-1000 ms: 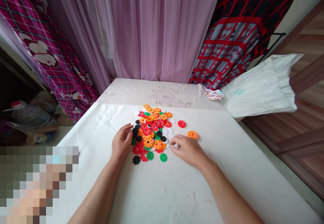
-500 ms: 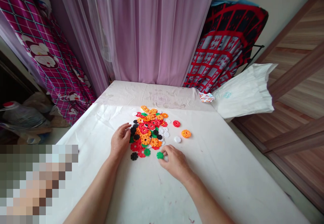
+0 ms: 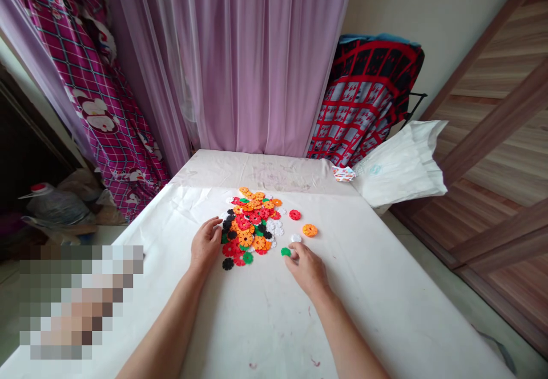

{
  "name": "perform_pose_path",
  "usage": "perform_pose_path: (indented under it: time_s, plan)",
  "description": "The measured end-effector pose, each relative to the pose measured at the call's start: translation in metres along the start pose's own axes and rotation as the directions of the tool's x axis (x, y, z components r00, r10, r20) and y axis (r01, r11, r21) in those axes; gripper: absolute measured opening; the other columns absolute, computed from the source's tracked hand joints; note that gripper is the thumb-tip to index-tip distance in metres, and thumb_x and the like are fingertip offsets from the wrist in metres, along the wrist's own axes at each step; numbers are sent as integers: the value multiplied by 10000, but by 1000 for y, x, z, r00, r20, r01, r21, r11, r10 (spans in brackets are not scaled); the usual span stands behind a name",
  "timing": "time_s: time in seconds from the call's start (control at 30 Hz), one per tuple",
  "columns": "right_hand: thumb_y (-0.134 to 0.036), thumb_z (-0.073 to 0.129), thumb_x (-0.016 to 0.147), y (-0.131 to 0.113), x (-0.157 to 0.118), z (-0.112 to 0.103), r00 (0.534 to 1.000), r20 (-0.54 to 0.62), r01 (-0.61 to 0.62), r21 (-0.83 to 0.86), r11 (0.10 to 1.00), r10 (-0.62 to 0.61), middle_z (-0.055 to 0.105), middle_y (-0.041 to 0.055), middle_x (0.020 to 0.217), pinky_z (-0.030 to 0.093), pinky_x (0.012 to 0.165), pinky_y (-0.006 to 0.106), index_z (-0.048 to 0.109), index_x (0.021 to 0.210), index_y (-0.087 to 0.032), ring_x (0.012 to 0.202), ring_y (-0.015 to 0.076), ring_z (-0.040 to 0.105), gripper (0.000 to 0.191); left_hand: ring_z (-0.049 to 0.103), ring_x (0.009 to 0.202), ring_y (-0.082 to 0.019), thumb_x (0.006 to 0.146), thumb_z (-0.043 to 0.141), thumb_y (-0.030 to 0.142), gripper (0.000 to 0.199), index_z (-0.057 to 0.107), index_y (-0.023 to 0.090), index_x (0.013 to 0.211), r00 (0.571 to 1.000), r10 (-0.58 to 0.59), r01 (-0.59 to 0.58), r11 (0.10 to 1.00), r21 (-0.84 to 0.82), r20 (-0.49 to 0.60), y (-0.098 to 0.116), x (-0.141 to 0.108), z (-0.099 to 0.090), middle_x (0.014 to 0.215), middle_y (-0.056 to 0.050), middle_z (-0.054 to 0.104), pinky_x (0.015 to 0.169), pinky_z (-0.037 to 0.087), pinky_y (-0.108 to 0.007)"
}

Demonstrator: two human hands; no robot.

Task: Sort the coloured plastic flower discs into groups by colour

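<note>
A mixed pile of notched plastic discs (image 3: 245, 237) in orange, red, green, black and white lies on the white table (image 3: 240, 322). At the pile's left edge rests my left hand (image 3: 206, 243), fingers apart, close to some black discs (image 3: 228, 225); it grips nothing that I can see. Between thumb and fingers of my right hand (image 3: 309, 266) is a green disc (image 3: 285, 252), held to the right of the pile. Just beyond that hand sits a white disc (image 3: 295, 238), partly covered by the fingers. An orange disc stack (image 3: 310, 230) and a red disc (image 3: 295, 214) lie farther off.
A white bag (image 3: 400, 168) and a small patterned packet (image 3: 343, 174) are at the table's far right corner. Purple curtains (image 3: 265, 59) hang behind the far edge. A plastic bottle (image 3: 51, 205) stands on the floor at left. Wooden doors (image 3: 509, 156) are at right.
My right hand has moved right, away from the pile, carrying the green disc nearer to the white disc. My left hand stays at the pile's left edge. The camera view has shifted slightly.
</note>
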State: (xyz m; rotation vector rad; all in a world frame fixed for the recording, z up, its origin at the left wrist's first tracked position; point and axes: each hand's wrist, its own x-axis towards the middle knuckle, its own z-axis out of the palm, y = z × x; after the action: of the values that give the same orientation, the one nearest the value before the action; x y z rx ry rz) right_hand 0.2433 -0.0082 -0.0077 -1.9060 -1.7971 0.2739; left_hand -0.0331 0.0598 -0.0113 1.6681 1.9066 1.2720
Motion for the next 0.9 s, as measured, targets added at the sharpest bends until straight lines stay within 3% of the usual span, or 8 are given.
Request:
perform_pose_path:
  time_s: [0.33, 0.53, 0.9]
  plan:
    - [-299, 573, 841, -9, 0, 6, 999, -36, 4, -135, 991, -9, 713, 11, 894, 343, 592, 238, 675, 939, -245, 714, 131, 624, 152, 663, 1022, -191, 826, 448, 278, 316, 718, 244, 986, 996, 83, -84, 989, 125, 15, -4, -34, -20, 1185, -24, 697, 920, 525, -325]
    - [-314, 554, 855, -2, -4, 5, 999, -35, 33, -15, 999, -34, 723, 3, 882, 393, 659, 235, 648, 1075, -237, 816, 156, 650, 251, 610, 1119, -214, 828, 436, 196, 337, 717, 232, 1010, 994, 106, -112, 964, 242, 38, -4, -56, -23, 1210, -46, 682, 1011, 465, -368]
    - [-219, 504, 831, 11, -31, 5, 994, -95, 66, 46, 997, -62, 702, -1, 786, 376, 629, 223, 685, 878, -239, 698, 140, 613, 188, 572, 1141, -228, 858, 443, 185, 341, 688, 228, 1092, 964, 203, -254, 896, 364, 172, 7, -65, -26, 1179, -62, 687, 1042, 421, -388]
